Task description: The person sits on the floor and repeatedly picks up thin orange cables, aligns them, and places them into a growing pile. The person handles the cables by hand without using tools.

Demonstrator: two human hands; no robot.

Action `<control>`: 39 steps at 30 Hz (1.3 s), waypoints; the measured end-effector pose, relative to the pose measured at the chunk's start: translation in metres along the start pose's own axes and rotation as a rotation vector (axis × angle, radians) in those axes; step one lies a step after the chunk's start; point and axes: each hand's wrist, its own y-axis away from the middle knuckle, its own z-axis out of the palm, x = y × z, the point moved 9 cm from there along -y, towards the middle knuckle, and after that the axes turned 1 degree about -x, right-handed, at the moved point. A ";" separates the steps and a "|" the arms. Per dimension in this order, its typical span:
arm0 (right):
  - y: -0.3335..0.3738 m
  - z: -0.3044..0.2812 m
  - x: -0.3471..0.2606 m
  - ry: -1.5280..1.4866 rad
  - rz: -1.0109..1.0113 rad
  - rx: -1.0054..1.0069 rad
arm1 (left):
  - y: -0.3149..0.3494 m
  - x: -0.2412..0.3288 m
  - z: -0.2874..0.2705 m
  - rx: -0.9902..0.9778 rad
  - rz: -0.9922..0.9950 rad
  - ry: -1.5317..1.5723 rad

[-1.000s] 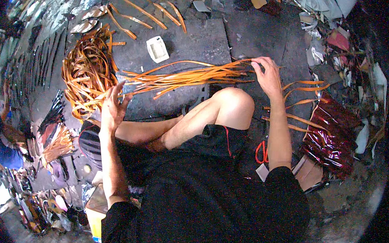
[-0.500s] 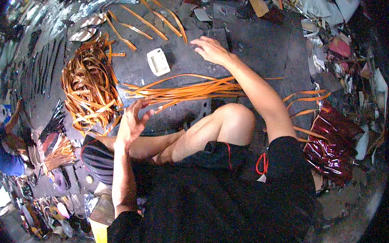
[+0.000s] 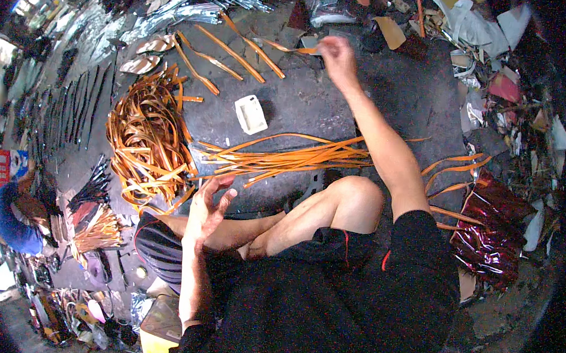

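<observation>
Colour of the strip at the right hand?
The strip is orange; best seen in the head view.

A slender, glossy orange strip (image 3: 285,47) stretches sideways above the dark floor surface, slightly wavy, its right end at the fingers of the blurred right hand (image 3: 337,57), and just left of it similar loose strips (image 3: 231,55) lie slantwise, side by side and apart. Nearer the person, a long bundle of orange strips (image 3: 284,158) lies crosswise, flat and loosely fanned, one strand bowing away from the rest, its left end close to the loosely curled left hand (image 3: 208,207).
</observation>
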 end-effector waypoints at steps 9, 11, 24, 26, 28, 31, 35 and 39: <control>0.088 -0.056 -0.268 -0.125 -0.109 -0.402 | -0.023 0.126 0.013 -0.016 0.169 0.424; 0.129 -0.028 -0.281 -0.059 -0.211 -0.589 | -0.019 0.157 0.020 -0.014 0.197 0.722; 0.198 -0.009 -0.300 0.110 -0.318 -0.354 | 0.000 0.161 -0.004 0.274 0.164 0.658; 0.195 -0.011 -0.312 0.095 -0.366 -0.295 | -0.001 0.165 -0.004 0.204 0.189 0.798; 0.194 -0.009 -0.316 0.030 -0.333 -0.275 | -0.003 0.162 -0.002 0.142 0.219 0.846; 0.194 -0.004 -0.317 -0.045 -0.279 -0.268 | -0.002 0.157 -0.010 0.209 0.350 0.794; 0.194 0.006 -0.322 -0.139 -0.255 -0.251 | -0.009 0.152 -0.013 0.181 0.448 0.994; 0.195 0.015 -0.323 -0.229 -0.245 -0.188 | -0.013 0.162 -0.007 0.145 0.511 1.232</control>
